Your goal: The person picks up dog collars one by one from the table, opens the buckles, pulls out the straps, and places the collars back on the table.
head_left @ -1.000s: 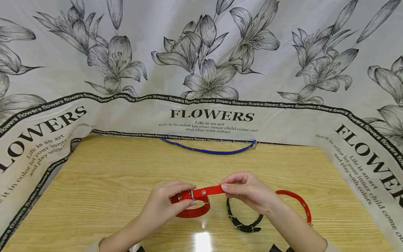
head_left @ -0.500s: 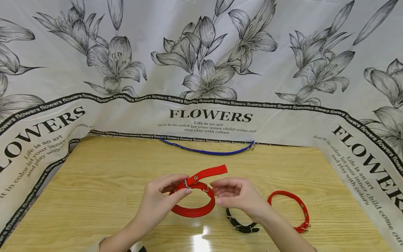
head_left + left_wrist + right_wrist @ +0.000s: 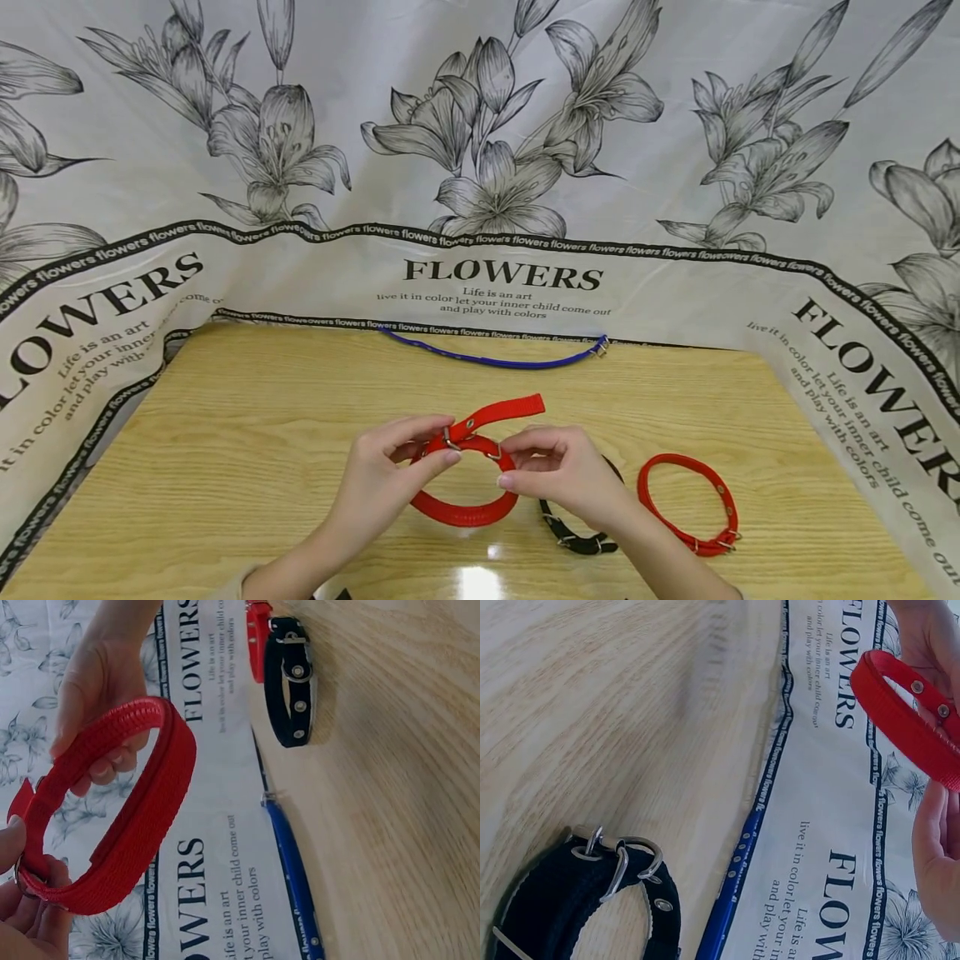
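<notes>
A red collar (image 3: 465,514) is fastened into a loop and held up between both hands. My left hand (image 3: 381,467) pinches it at the metal buckle (image 3: 451,438), thumb in front. From the buckle the free strap end (image 3: 506,410) sticks out to the upper right, with a metal eyelet near its base. On the loop's right side my right hand (image 3: 566,471) pinches the band beside a metal ring (image 3: 492,451). In the left wrist view the loop (image 3: 150,847) stands open toward the camera, its inner side partly showing.
A black collar (image 3: 581,543) lies looped on the wooden table (image 3: 262,400), partly hidden by the right hand and forearm. Right of it lies another red collar (image 3: 686,460), also looped. A blue collar (image 3: 517,363) stretches along the back edge by the flower-printed cloth (image 3: 315,279).
My right hand has let go of the strap end, moved down and now pinches the loop's right side. The collar has turned so its loop shows wider. My left hand keeps its hold.
</notes>
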The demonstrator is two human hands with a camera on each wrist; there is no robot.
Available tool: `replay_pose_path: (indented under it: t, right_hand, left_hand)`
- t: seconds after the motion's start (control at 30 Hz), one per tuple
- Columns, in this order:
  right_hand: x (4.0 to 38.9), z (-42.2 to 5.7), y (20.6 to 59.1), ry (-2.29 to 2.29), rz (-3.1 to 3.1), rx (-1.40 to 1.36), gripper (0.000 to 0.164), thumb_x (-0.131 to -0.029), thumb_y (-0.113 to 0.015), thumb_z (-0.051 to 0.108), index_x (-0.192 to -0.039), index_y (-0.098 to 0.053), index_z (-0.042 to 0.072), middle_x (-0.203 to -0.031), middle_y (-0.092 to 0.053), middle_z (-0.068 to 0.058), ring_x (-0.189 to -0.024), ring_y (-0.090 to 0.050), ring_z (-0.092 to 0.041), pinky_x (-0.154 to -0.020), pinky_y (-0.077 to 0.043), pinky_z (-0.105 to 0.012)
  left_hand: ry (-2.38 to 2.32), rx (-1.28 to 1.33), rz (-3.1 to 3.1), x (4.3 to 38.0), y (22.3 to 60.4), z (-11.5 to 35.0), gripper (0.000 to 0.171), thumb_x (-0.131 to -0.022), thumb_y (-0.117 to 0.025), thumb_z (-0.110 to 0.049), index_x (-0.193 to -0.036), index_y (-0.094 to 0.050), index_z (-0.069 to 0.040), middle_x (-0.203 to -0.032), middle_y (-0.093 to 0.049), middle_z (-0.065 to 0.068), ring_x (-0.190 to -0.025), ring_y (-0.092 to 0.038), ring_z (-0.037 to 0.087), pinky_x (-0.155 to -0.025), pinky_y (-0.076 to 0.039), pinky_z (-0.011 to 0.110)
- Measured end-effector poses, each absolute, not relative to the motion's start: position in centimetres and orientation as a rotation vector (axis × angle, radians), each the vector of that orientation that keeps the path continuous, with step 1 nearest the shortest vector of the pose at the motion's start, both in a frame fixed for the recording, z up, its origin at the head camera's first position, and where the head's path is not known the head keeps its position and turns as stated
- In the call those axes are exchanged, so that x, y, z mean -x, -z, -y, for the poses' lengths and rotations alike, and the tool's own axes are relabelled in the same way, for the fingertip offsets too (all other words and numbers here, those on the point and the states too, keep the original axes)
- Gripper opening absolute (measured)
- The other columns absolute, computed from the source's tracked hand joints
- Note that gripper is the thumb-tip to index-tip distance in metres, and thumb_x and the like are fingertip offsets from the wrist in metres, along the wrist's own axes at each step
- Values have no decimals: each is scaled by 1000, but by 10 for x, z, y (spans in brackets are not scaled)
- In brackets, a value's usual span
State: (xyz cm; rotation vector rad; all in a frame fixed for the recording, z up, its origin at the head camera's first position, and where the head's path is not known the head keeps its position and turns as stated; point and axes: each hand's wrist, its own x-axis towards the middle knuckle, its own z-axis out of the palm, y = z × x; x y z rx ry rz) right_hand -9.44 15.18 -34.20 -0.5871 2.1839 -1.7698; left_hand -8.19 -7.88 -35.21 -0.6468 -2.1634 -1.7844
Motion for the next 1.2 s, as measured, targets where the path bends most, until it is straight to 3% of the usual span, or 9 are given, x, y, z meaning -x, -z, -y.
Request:
replay_pose_path:
  t: [0.2, 0.63, 1.0, 1.2]
  right_hand:
    - [96, -159, 344, 1769, -2231, 616, 31, -79, -73, 5, -104, -64, -11, -98, -61, -18, -82, -60, -12, -70, -55, -28]
    - [99, -169, 348, 1802, -2224, 636, 32, -79, -72, 2, -105, -62, -15, -99, -61, -14, -83, -61, -10, -70, -56, -28]
    - [100, -171, 348, 1843, -2219, 636, 33, -80, -71, 2, -106, -61, -16, -97, -64, 2, -83, -62, -10, -70, -56, -28]
    - [102, -172, 347, 1854, -2230, 586, 35, -80, -71, 4, -107, -61, -16, -98, -64, -3, -82, -64, -11, -71, -56, -29]
  left_hand:
    - [1558, 795, 2217, 84, 353, 83, 39, -72, -78, -3, -110, -67, -3, -101, -68, 4, -86, -65, 12, -71, -55, 26]
    - [1569, 819, 2322, 88, 353, 86, 31, -77, -74, -3, -107, -69, -3, -100, -69, 4, -86, -65, 10, -68, -55, 23]
    - [1612, 782, 2328, 88, 354, 85, 29, -78, -74, -4, -106, -69, -2, -98, -70, 5, -85, -65, 10, -68, -55, 25]
    - [1625, 769, 2314, 89, 354, 85, 28, -78, -73, -5, -106, -69, -2, -97, -70, 6, -83, -66, 11, -67, -55, 25]
